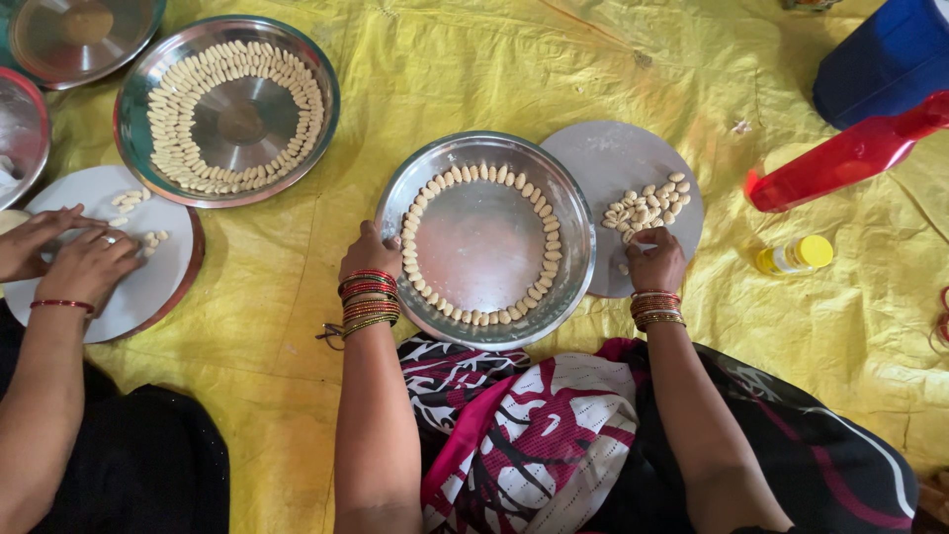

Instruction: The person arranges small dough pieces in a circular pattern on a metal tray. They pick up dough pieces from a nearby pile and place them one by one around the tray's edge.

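Note:
A round steel plate [484, 242] lies in front of me on a yellow sheet, with small pale dough pieces [435, 188] set in a ring along its inner edge. My left hand [368, 253] grips the plate's left rim. My right hand [654, 263] rests with its fingers curled on a round grey board [603, 158], touching a loose heap of the same dough pieces [647, 208]. I cannot tell whether it pinches a piece. Both wrists wear bangles.
Another person's two hands [69, 252] work on a white round board [148, 287] at the left. A second steel plate [227, 109] ringed with pieces lies behind it. A red bottle [840, 158], a blue container [885, 59] and a small yellow-capped bottle [796, 255] stand at the right.

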